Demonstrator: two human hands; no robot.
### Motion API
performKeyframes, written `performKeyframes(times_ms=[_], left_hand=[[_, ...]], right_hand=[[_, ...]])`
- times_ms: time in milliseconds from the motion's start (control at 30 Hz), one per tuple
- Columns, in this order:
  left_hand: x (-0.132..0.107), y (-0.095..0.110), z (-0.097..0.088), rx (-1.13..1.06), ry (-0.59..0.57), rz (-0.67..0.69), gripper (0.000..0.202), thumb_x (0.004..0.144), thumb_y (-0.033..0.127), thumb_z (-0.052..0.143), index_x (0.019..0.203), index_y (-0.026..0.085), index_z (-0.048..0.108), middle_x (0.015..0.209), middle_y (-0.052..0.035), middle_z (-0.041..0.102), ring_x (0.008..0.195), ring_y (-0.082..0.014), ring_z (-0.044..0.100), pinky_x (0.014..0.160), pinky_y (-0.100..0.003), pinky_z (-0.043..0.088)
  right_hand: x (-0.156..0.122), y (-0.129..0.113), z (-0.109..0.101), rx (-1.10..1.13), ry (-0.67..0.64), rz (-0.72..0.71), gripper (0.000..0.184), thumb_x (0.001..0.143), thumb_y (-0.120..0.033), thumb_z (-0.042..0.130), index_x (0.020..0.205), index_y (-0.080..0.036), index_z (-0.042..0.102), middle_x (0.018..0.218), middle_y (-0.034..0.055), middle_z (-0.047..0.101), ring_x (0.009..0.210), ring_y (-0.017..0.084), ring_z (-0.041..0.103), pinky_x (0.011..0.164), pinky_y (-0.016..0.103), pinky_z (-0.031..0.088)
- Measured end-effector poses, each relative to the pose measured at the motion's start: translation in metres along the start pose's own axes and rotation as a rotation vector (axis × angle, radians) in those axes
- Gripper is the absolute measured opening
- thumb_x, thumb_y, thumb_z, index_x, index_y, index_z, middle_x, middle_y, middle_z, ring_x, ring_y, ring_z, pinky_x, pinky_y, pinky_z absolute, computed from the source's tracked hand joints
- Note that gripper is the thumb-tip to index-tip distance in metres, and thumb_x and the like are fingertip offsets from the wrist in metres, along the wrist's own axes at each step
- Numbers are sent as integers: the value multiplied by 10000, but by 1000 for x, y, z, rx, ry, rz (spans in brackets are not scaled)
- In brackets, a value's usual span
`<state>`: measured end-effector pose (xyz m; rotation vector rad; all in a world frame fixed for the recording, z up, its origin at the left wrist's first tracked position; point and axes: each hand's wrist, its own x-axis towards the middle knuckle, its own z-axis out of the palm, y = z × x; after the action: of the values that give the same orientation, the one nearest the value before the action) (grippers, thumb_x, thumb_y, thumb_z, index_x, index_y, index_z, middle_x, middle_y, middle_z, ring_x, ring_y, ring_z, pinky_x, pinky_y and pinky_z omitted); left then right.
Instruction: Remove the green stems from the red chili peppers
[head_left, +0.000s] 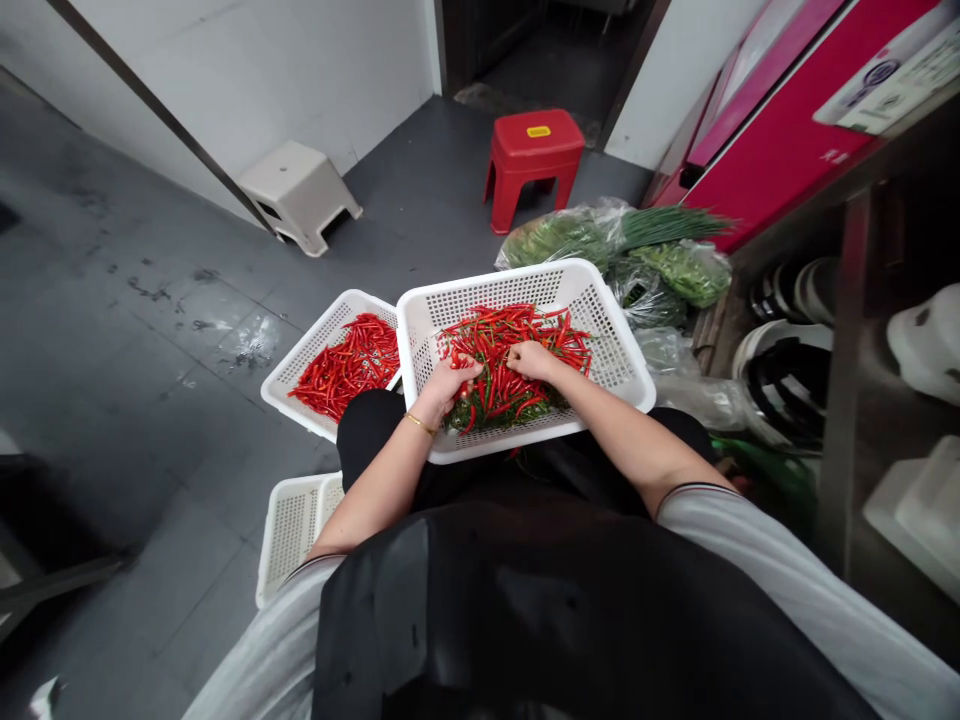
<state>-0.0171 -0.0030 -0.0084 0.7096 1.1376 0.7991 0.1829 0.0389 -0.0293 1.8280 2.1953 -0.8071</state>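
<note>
Both hands are working in the white basket [600,310] lying on the person's lap. The left hand [450,380] is curling around red chillies [510,345], fingers closed on some (stems showing green beneath). The right hand [531,358] is resting on the pile, probably pinching one; its grip is unclear. A second basket [300,365] of chillies is sitting on the floor to the left.

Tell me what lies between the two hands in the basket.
In the head view, red chillies piled in the white basket fill the gap between the left hand and the right hand.
</note>
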Motion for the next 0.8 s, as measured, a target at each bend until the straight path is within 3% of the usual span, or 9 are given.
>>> performKeyframes(times_ms=[100, 167, 367, 467, 600, 700, 800], left_hand=[[-2, 5, -1, -92, -70, 15, 393, 619, 303, 824, 602, 168, 454, 389, 97, 336, 314, -23, 277, 337, -175, 172], [-3, 8, 0, -155, -126, 17, 420, 621, 300, 823, 596, 173, 424, 399, 104, 313, 322, -17, 274, 348, -166, 173], [-5, 5, 4, -16, -53, -16, 323, 579, 298, 842, 693, 145, 581, 439, 45, 473, 361, -73, 431, 357, -191, 277], [-7, -5, 6, 114, -14, -10, 305, 579, 310, 841, 686, 131, 619, 446, 41, 487, 335, -60, 384, 342, -202, 248], [-5, -15, 18, 222, 28, 11, 356, 542, 293, 864, 781, 126, 659, 510, 38, 544, 357, -57, 388, 358, -207, 257], [-2, -11, 28, 272, -4, 91, 333, 536, 271, 865, 754, 127, 660, 567, 25, 590, 436, -59, 443, 429, -202, 327], [-3, 3, 27, 339, -79, 171, 278, 555, 270, 852, 651, 128, 633, 530, 37, 553, 468, -53, 439, 464, -192, 339]], right_hand=[[-12, 12, -5, -92, 115, -91, 287, 933, -241, 486, 1139, -229, 685, 1117, 77, 674, 933, 178, 653, 821, 258, 467], [-18, 15, -6, -187, 157, -141, 327, 953, -293, 450, 1189, -257, 673, 1185, 94, 623, 950, 197, 652, 813, 282, 482], [-10, 1, 7, -350, -6, -190, 335, 957, -307, 426, 1147, -200, 681, 1206, 153, 594, 910, 214, 669, 750, 301, 498], [-13, 2, 2, -339, 9, -199, 324, 962, -299, 408, 1054, -185, 697, 1144, 144, 632, 924, 222, 660, 744, 293, 480], [-39, 7, -19, -193, 134, -218, 232, 926, -265, 460, 945, -181, 676, 1050, 92, 671, 887, 198, 637, 737, 269, 441], [-61, 0, -33, -85, 220, -274, 179, 907, -221, 473, 924, -173, 644, 920, 62, 683, 829, 174, 617, 725, 251, 412], [-78, -11, -39, -103, 238, -357, 218, 943, -267, 450, 928, -162, 641, 936, 83, 681, 834, 178, 608, 709, 252, 393]])
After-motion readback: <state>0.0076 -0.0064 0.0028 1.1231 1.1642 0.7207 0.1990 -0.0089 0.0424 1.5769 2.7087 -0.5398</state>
